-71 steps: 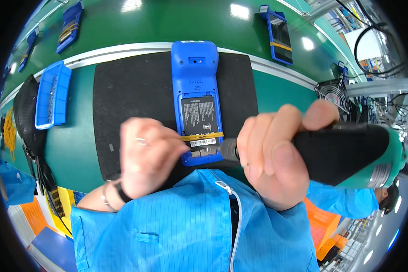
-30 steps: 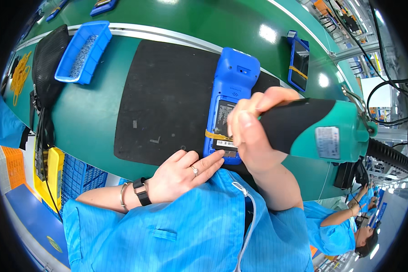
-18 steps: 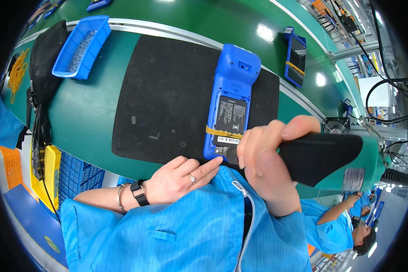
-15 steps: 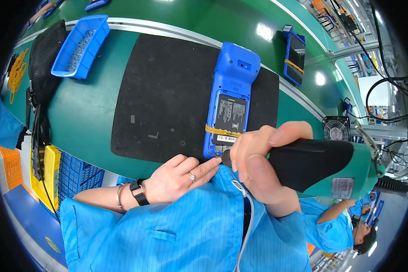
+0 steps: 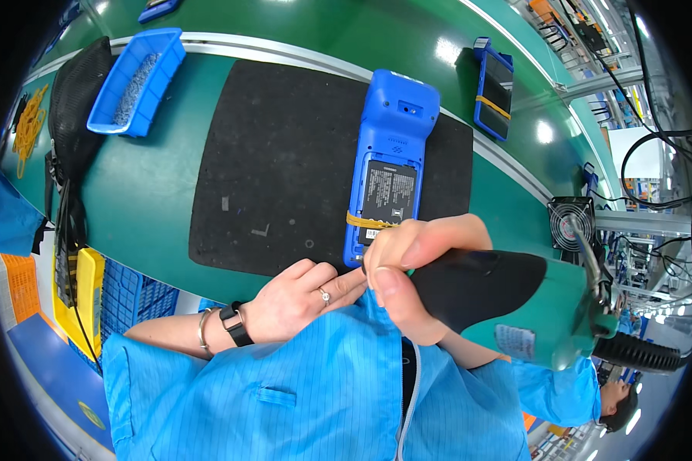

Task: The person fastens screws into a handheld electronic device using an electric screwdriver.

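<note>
A blue handheld terminal (image 5: 398, 115) lies back up on a black mat (image 5: 277, 169). Its open bay shows a dark battery (image 5: 390, 192), and a yellow rubber band (image 5: 367, 222) wraps around the body. My right hand (image 5: 419, 273) is closed around the front of a green and black electric screwdriver (image 5: 484, 288); its tip, hidden behind my fingers, is at the terminal's near end. There my left hand (image 5: 304, 296) lies palm down, fingers together and partly bent, pointing right. Its fingertips are partly hidden by my right hand, and anything between them is hidden too.
A blue bin (image 5: 144, 84) of small metal pieces stands back left, beside a black mesh bag (image 5: 81, 92) and yellow rubber bands (image 5: 29, 131). Another banded terminal (image 5: 494, 96) lies back right. A small fan (image 5: 570, 223) stands at right. Another person in blue (image 5: 557, 392) is at lower right.
My right hand and the screwdriver have shifted left and tilted, covering more of the terminal's near end. The left hand has barely moved.
</note>
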Motion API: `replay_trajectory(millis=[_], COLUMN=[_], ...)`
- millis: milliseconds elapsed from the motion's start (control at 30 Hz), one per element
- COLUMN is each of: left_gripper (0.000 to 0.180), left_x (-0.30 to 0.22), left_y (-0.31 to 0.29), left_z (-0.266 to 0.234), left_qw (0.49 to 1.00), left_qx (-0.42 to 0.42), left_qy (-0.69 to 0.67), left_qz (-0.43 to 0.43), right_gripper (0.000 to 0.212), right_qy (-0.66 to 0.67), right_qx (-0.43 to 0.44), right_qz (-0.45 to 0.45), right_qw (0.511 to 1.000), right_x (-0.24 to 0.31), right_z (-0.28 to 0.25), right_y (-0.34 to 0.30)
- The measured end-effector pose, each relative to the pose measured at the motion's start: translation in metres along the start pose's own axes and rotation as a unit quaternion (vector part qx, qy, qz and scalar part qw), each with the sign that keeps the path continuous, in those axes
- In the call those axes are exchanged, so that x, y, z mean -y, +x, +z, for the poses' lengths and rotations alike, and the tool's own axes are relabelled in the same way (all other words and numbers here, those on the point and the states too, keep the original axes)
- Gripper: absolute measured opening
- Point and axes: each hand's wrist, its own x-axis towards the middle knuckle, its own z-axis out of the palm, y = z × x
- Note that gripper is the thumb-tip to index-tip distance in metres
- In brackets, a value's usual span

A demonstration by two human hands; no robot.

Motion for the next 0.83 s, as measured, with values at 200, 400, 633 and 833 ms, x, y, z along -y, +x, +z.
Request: replay_trajectory(millis=[200, 400, 633, 833], left_gripper=[0.034, 0.033, 0.029, 0.018], left_x=[-0.001, -0.003, -0.001, -0.005], left_y=[0.000, 0.002, 0.015, 0.028], left_z=[-0.001, 0.002, -0.011, -0.017], left_qw=[1.000, 0.999, 0.990, 0.940], left_qx=[-0.018, 0.003, -0.086, -0.110], left_qy=[-0.009, 0.042, 0.113, -0.133], left_qz=[0.004, 0.007, 0.005, -0.294], right_gripper=[0.030, 0.032, 0.034, 0.034], right_qy=[-0.054, 0.066, 0.254, 0.277], right_qx=[0.037, -0.111, -0.132, -0.124], right_qz=[-0.026, -0.045, -0.100, -0.132], right_qw=[0.998, 0.991, 0.953, 0.944], right_x=[0.001, -0.005, 0.019, 0.018], right_z=[-0.002, -0.004, -0.010, -0.018], right_y=[0.003, -0.003, 0.013, 0.022])
